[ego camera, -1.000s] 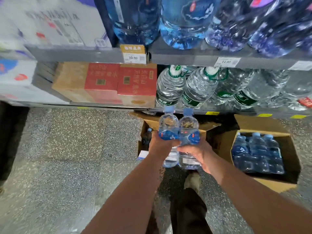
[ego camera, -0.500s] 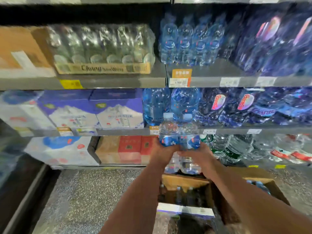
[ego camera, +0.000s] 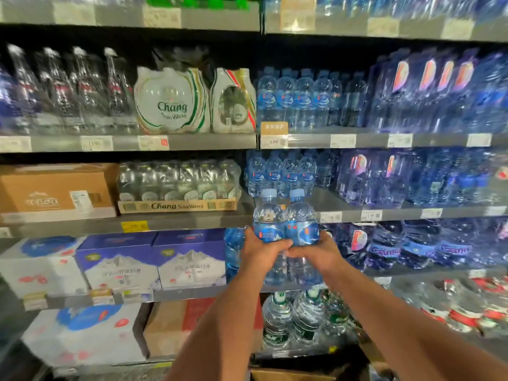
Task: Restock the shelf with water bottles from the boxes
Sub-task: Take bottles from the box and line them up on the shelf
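Water bottles (ego camera: 269,215): two, blue caps, upright, side by side and touching, held in air, on no shelf yet. Left hand (ego camera: 261,253) clamped round left bottle, right hand (ego camera: 320,251) round right one; fingertips meet in middle. Cardboard box (ego camera: 288,375) at bottom edge, only rim visible, contents hidden. Just beyond pair: grey shelf (ego camera: 325,200), bare patch at front. Matching row (ego camera: 280,174) stands further back on it. Judgement: mid-task; this pair unplaced, likely bound for that gap; stock left in box cannot be told.
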Action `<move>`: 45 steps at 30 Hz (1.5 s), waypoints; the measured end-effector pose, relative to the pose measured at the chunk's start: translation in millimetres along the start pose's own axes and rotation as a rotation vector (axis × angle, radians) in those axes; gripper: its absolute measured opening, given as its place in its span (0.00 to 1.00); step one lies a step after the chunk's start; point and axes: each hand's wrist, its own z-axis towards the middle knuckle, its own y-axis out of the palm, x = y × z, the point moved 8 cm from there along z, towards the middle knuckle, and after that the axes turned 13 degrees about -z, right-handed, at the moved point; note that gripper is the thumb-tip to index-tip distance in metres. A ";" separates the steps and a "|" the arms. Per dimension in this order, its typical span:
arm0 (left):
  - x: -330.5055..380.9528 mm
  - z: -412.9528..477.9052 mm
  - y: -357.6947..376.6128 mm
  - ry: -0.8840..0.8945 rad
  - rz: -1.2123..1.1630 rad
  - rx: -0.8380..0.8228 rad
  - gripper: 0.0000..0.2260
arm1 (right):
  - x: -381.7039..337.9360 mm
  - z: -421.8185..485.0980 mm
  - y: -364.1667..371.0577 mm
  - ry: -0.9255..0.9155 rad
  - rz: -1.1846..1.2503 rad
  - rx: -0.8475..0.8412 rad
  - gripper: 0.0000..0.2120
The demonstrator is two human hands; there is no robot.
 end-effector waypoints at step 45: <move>-7.9 159.6 191.0 -0.002 0.071 0.143 0.32 | 26.0 207.3 -156.5 0.148 -0.105 -0.144 0.33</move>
